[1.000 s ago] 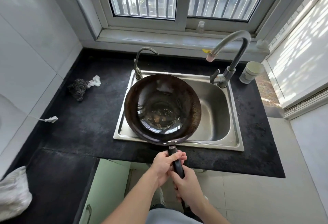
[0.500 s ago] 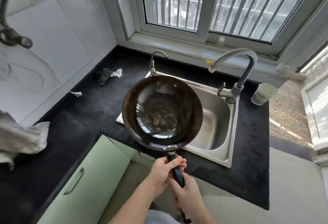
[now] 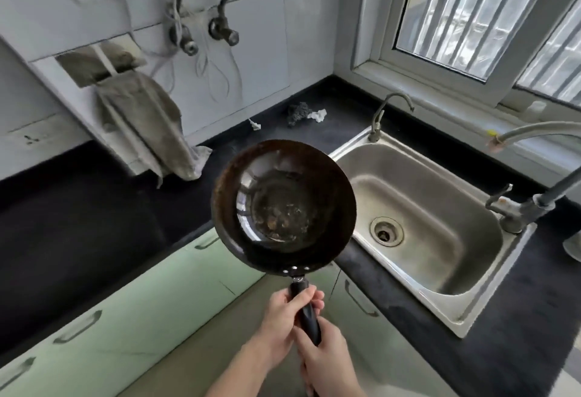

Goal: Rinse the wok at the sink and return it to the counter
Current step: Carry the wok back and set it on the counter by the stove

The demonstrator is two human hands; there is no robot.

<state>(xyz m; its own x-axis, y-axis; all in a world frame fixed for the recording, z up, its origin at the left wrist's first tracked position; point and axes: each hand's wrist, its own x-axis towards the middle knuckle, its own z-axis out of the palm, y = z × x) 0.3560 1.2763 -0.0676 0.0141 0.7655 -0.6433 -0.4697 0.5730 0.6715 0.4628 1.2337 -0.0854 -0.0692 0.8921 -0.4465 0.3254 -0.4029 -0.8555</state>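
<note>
The dark round wok [image 3: 284,205] hangs in the air, level, over the front edge of the black counter [image 3: 78,208], just left of the steel sink [image 3: 418,176]. Brown residue and a little water lie in its bottom. Both hands grip its black handle: my left hand [image 3: 287,318] higher up near the rivets, my right hand [image 3: 327,362] below it. The sink basin is empty, with its drain [image 3: 386,230] showing.
A large grey faucet [image 3: 531,176] and a small faucet [image 3: 382,113] stand at the sink's rim. A grey cloth [image 3: 147,132] hangs from the wall onto the counter. A dark scourer with a white scrap [image 3: 303,113] lies near the corner. Green cabinet doors [image 3: 141,302] are below.
The wok has swung left, from above the sink to over the counter's front edge. The view has turned left with it, and both hands keep their hold on the handle.
</note>
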